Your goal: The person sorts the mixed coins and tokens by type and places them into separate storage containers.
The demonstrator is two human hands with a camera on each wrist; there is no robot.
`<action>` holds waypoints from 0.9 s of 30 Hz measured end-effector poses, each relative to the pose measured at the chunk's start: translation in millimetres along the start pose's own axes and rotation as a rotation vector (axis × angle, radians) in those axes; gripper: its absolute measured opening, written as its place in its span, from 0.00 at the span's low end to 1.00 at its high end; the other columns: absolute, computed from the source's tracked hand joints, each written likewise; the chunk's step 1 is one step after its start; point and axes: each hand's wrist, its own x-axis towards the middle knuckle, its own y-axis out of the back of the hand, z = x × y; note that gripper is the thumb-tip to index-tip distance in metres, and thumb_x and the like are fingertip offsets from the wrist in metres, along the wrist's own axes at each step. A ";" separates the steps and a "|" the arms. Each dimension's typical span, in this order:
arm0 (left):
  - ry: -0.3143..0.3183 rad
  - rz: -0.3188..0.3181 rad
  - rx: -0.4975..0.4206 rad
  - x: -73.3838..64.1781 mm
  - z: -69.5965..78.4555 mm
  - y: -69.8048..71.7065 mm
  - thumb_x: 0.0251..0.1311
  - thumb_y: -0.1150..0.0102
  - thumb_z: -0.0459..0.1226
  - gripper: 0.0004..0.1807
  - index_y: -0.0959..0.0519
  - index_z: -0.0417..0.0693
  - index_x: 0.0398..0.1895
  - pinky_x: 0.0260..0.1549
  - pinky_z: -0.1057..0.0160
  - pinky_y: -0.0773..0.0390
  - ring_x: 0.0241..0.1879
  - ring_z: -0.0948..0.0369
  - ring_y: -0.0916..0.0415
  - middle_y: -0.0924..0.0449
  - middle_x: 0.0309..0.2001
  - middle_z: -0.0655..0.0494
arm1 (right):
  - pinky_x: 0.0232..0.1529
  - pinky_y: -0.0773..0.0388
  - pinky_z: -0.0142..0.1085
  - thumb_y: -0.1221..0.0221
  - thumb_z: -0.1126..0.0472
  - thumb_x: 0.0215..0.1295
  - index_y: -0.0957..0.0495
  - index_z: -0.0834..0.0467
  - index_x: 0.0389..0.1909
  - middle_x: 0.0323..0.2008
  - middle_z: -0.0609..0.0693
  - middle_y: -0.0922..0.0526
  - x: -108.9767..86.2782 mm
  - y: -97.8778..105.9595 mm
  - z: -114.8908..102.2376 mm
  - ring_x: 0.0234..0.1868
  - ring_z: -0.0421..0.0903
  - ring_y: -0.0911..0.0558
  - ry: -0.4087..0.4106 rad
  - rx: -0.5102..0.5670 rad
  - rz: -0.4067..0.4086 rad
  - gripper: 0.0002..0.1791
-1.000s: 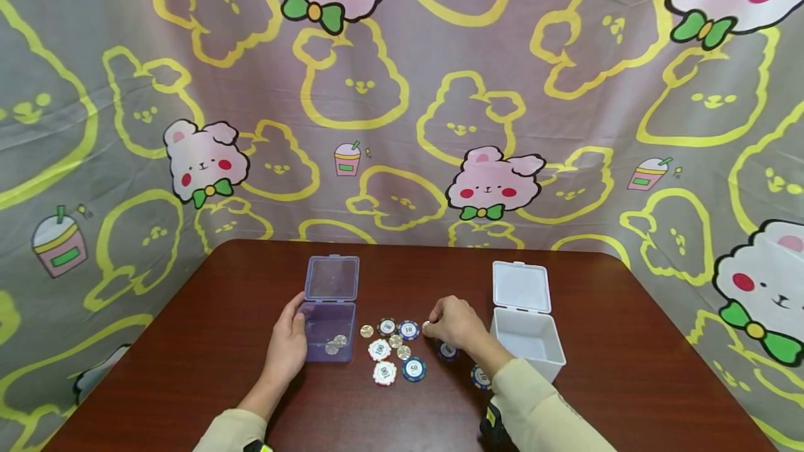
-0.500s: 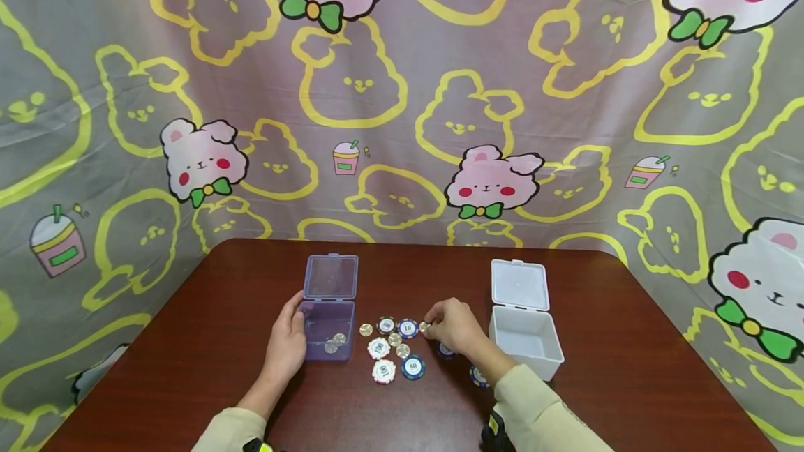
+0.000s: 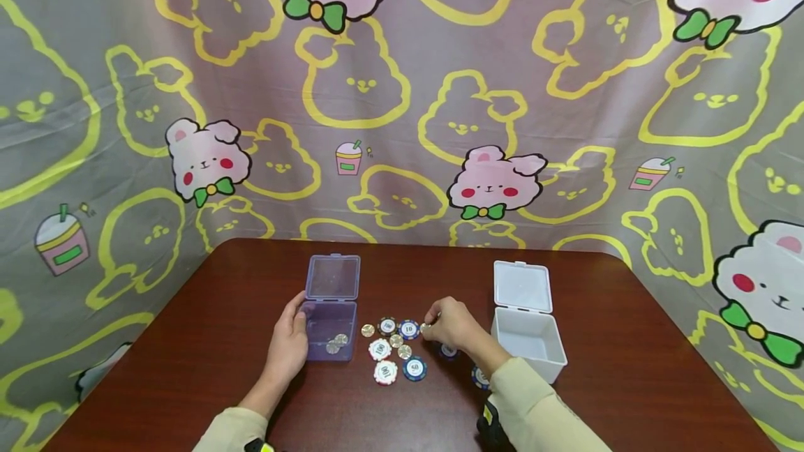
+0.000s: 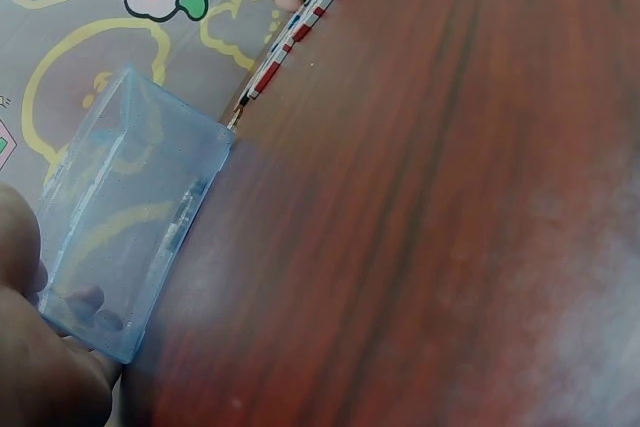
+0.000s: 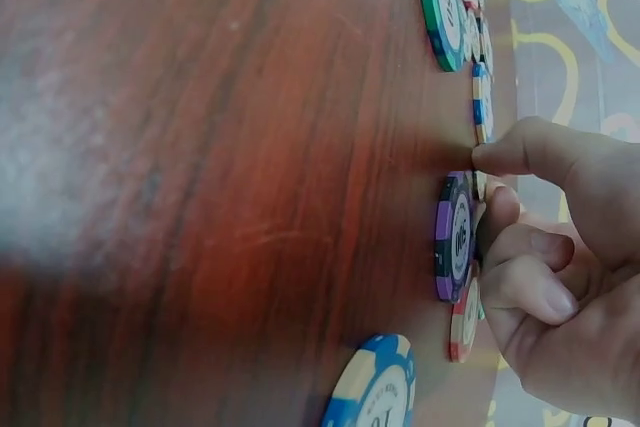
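Coin point(image 3: 424, 328) mostly behind right hand point(image 3: 453, 324)

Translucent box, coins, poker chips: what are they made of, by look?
Translucent box: likely smooth plastic; the yellow-patterned backdrop shows through its bluish walls.
Coins: probably metal, with a shiny, pale-gold finish that catches the light.
Poker chips: perhaps plastic or clay composite, low sheen; thick edges with colour blocks suggest moulding, but the core can't be told.

Booth-like place: cartoon-print cloth point(image 3: 402, 107) behind and beside a wood-grained table point(image 3: 423, 284)

Head view — high, forward-down, wrist views — low, sharing chips point(image 3: 414, 368)
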 end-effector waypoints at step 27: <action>-0.037 0.023 0.021 -1.1 -0.5 -0.5 0.74 0.65 0.24 0.24 0.40 0.28 0.72 0.68 0.41 0.43 0.66 0.39 0.37 0.30 0.62 0.27 | 0.30 0.23 0.37 0.27 0.68 0.40 0.20 0.60 0.24 0.20 0.45 0.22 -3.3 -3.2 -0.5 0.24 0.42 0.24 0.029 -0.050 0.067 0.11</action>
